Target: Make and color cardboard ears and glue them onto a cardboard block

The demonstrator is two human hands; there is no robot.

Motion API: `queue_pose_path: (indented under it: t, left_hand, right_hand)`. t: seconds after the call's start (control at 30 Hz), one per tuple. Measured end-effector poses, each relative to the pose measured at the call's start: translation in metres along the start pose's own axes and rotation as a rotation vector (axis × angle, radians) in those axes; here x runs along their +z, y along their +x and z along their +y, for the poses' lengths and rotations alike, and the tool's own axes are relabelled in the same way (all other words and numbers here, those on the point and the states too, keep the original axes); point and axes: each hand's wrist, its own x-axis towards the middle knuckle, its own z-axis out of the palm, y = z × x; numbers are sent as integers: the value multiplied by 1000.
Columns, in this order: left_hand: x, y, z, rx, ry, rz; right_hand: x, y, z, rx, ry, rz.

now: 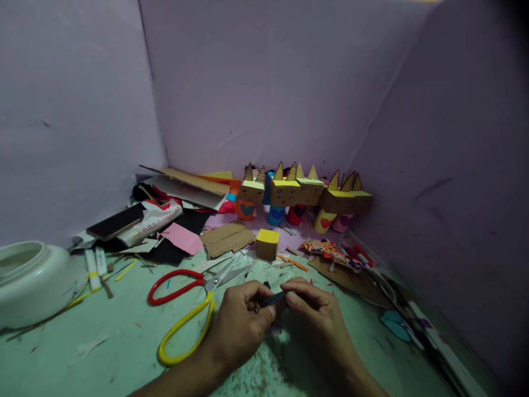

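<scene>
My left hand (243, 317) and my right hand (316, 314) meet low in the middle of the view. Between their fingertips they hold a small dark flat piece (275, 298), whose details are too dim to tell. Left of my left hand lie scissors (212, 283) with one red and one yellow handle, blades apart. Just beyond my hands stands a small cardboard cube (266, 245) with a yellow top.
Cardboard cat-like heads (284, 193) on coloured tubes line the back wall. Paper and cardboard scraps (227, 238) lie behind the scissors. A white pot (39, 286) stands at the left. Patterned fabric (330, 252) and a blue piece (394, 325) lie at the right.
</scene>
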Motion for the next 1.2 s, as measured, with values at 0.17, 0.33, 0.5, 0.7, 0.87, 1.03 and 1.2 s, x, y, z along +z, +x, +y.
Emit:
queue_pose_path:
  t: [0.17,0.33,0.5,0.7,0.87,1.03,1.2]
  left_hand:
    - [1,4,-3,-28,-35,-19]
    - [2,4,-3,-33,-12,18]
    - [-1,3,4,-50,-26,55]
    - [-3,7,4,-239,-144,3]
    - [-7,9,4,-243,-214,10]
    - [-12,6,7,325,272,-7]
    - [-14,1,9,753,542,-185]
  right_hand:
    - [-1,2,5,98,6,48]
    - [1,1,11,142,36,77]
    - [9,-2,8,142,181,50]
    - [14,2,1,335,262,-55]
    - [11,8,-5,675,517,-29]
    - [1,8,-11,868,630,-97]
    - [-1,6,-14,971,657,-248]
